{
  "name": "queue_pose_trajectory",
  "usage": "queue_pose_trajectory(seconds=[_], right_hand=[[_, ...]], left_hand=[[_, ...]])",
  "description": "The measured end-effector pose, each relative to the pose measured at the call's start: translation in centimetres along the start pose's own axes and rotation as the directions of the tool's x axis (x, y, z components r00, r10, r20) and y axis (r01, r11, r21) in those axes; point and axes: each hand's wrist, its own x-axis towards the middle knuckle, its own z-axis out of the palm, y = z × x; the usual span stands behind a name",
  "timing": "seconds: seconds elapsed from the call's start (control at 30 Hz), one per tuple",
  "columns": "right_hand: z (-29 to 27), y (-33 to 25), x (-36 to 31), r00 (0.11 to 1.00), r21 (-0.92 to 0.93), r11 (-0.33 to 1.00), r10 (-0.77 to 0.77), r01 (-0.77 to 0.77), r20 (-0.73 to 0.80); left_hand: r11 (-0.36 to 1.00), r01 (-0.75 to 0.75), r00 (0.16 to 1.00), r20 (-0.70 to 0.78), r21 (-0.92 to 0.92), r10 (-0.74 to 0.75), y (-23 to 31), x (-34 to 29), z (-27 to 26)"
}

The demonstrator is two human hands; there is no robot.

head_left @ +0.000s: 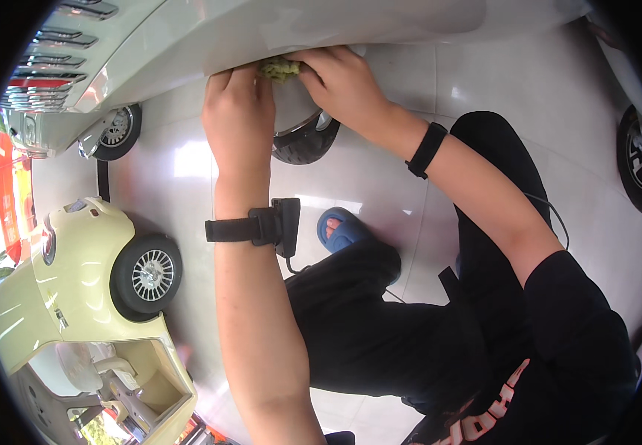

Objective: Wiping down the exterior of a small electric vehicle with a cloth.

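Note:
A crumpled yellow-green piece, cloth-like [280, 69], sits between my two hands, right below the lower edge of a pale car body [321, 33]. My left hand [238, 107] is closed, its curled fingers up against that edge and touching the piece's left side; the fingertips are hidden. From the right, my right hand [345, 83] pinches the piece, with the thumb beside it and the index finger stretched along its top. Black straps circle both wrists, and the left one carries a small black box [285, 226].
A dark wheel [308, 141] shows below my hands. On the left stands a cream-yellow car [87, 245] with a spoked wheel and an open compartment; another wheel [640, 163] is at the far right. My bent legs and a blue slipper [342, 230] rest over pale floor tiles.

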Motion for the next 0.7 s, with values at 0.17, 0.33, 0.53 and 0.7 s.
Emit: queue_pose_trajectory(seconds=[0.17,0.33,0.53,0.7], right_hand=[[0.1,0.4,0.1,0.997,0.059,0.997,0.053,-0.057,0.063],[0.0,-0.6,-0.7,0.996,0.034,0.998,0.055,-0.057,0.076],[-1.9,-2.0,-3.6,0.935,0.076,0.996,0.013,-0.043,0.354],[-3.7,-1.6,-5.2,0.827,0.049,0.995,0.047,-0.09,0.56]], left_hand=[[0.982,0.189,0.967,0.174,0.002,-0.186,0.1,1.4,-0.3],[0.961,0.274,0.927,0.278,-0.05,-0.25,0.5,1.7,-2.1],[0.951,0.287,0.795,0.525,0.115,-0.304,1.1,-1.1,-3.1],[0.905,0.346,0.674,0.606,0.246,-0.422,5.1,-4.3,-1.5]])
